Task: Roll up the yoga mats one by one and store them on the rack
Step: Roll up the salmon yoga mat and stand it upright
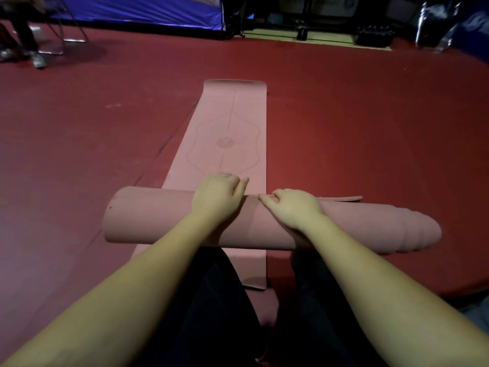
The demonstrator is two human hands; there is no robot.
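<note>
- A rolled pink yoga mat lies crosswise on the red floor, near the person's knees, on top of a second pink mat that lies flat and runs away to the far side.
- The roll's right end is telescoped into stepped rings, and its loose outer edge shows along the far side, so the wrap looks uneven.
- The left hand lies over the top of the roll, fingers curled down its far side; the right hand presses on the roll just beside it, fingertips at the loose edge. Each grip is curled onto the mat.
- By its look the mat is soft, rubbery and grippy, fairly light, and likely to spring open if let go.
- Best held with hands wider apart, palms on the seam; the right end probably wants tapping square.
- A blue tent wall stands far left. No rack is visible.
</note>
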